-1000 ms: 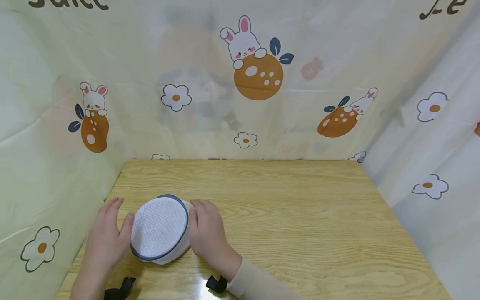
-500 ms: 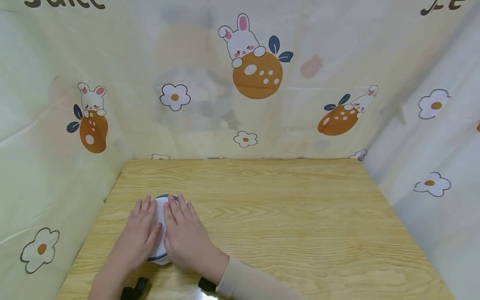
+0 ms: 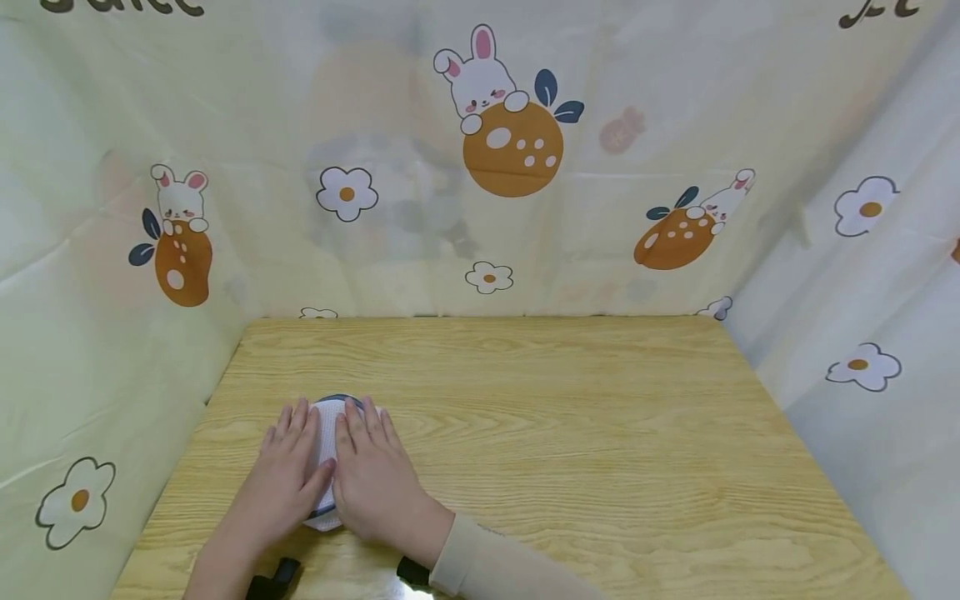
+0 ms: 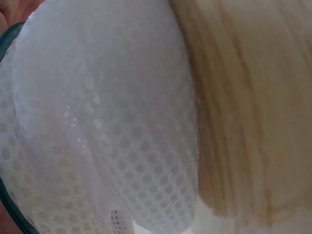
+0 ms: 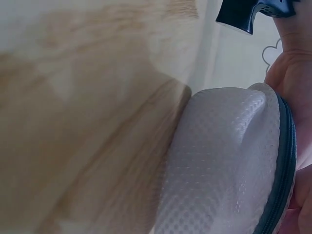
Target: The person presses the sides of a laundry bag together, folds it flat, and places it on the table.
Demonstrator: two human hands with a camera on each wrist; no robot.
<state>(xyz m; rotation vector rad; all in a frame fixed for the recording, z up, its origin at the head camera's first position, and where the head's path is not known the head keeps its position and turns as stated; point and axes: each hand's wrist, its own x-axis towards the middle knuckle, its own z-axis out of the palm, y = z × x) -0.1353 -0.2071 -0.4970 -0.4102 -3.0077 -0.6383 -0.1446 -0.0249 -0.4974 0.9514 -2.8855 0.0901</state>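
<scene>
A round white mesh laundry bag [image 3: 327, 437] with a dark blue zipped rim stands on the wooden table, left of the middle. My left hand [image 3: 287, 471] lies on the left part of its top, fingers straight and pointing away. On the right part rests my right hand [image 3: 378, 479], its fingers also straight. Only a strip of the bag's top shows between the hands. The left wrist view shows the bulging mesh side [image 4: 141, 122] close up. In the right wrist view the blue zip [image 5: 286, 156] runs along the bag's edge, with skin pressed against its top.
The wood-grain table [image 3: 600, 442] extends to the right and back. A curtain [image 3: 405, 242] printed with rabbits, oranges and flowers closes off the back and both sides. Black wrist devices [image 3: 273, 579] sit below the wrists.
Both hands have gone from the bag's sides to flat on its top, closer together. Over the last half second they have barely moved.
</scene>
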